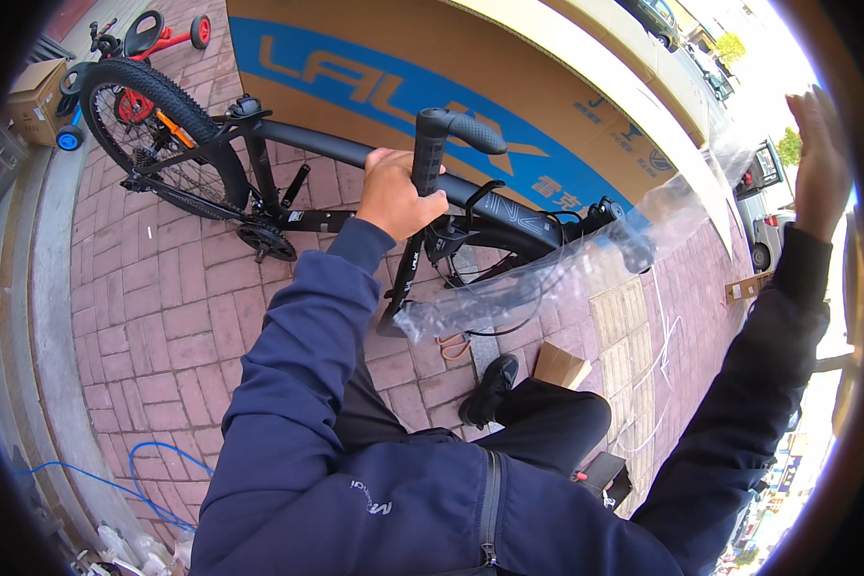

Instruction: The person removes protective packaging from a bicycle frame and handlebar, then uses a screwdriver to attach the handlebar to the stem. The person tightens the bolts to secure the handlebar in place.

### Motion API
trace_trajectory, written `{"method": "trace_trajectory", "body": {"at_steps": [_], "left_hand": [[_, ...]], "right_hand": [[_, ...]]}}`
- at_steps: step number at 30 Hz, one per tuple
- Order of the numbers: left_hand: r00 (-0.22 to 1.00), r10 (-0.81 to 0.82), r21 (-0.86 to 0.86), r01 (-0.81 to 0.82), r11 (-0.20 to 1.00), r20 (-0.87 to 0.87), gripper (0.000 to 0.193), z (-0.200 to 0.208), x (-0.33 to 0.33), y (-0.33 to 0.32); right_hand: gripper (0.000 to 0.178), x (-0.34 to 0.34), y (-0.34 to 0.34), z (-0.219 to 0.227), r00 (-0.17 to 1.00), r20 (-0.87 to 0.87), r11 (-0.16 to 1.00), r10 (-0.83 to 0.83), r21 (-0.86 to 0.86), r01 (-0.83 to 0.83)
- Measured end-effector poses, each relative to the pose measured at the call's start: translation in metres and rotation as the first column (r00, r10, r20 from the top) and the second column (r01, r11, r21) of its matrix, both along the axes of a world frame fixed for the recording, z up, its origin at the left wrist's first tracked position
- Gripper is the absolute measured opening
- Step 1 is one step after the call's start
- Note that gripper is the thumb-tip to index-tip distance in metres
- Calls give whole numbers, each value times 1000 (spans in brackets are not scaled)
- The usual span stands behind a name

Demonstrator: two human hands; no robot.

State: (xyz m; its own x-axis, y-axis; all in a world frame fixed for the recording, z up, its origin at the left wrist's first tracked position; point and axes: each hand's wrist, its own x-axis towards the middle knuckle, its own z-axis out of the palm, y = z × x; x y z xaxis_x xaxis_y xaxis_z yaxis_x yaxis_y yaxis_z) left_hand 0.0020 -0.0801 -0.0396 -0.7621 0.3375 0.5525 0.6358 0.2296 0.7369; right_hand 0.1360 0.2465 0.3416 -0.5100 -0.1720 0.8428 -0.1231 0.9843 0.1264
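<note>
A black bicycle (346, 149) without a front wheel in view stands at an angle before me. My left hand (400, 195) is closed around its black handlebar, just below the rubber grip (470, 132). A clear plastic sheet (566, 278) stretches from the lower end of the handlebar up to the right, across the front of the frame. My right hand (821, 163) is raised at the far right with its fingers extended upward. The plastic's upper end fades near this hand, apparently apart from it.
Behind the bicycle stands a large brown and blue carton (355, 77). A red tricycle (163, 38) is at the back left. Orange-handled scissors (453, 348), a small cardboard piece (560, 366), white straps (664, 355) and a blue hose (139, 480) lie on the brick paving.
</note>
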Motion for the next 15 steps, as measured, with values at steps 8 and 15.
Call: {"method": "trace_trajectory", "body": {"at_steps": [8,15], "left_hand": [[999,-10,-65,13,998,34,31,5,1,-3],[1000,-25,-67,24,997,-11,28,5,1,-4]], "right_hand": [[62,-26,-64,-148,663,748,906,-30,301,-299],[43,-21,-55,-156,301,863,889,-406,449,-88]]}}
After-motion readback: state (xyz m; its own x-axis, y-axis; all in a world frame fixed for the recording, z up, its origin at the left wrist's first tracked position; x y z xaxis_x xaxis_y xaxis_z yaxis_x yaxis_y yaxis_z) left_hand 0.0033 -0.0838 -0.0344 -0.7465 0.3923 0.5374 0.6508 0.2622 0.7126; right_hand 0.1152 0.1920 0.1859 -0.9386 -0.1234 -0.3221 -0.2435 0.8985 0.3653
